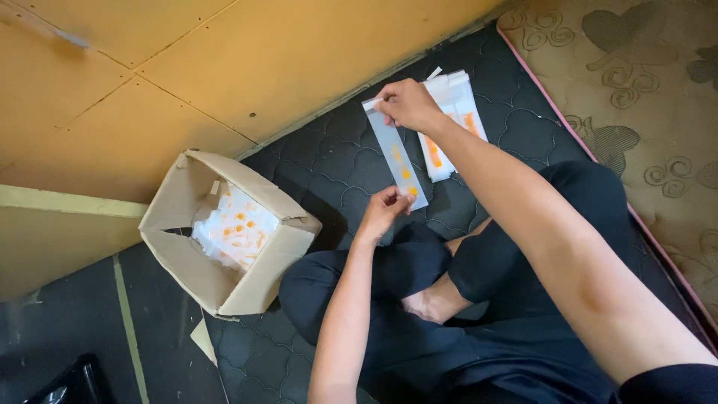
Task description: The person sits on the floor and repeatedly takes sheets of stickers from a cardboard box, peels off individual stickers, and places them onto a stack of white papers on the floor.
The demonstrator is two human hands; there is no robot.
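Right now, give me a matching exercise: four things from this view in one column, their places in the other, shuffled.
Things:
1. left hand
2. right hand
3. cardboard box
4. stack of pouches

Places:
A. far end of the clear strip pouch
B. on the mat beyond the right hand
C. near end of the clear strip pouch
D. left of the knees, open

Pairs: 1-C, 2-A, 3-D, 4-B

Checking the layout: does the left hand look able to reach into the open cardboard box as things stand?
Probably yes. The cardboard box sits open-topped beside the left hand with nothing between them, but that hand now pinches the clear strip bag.
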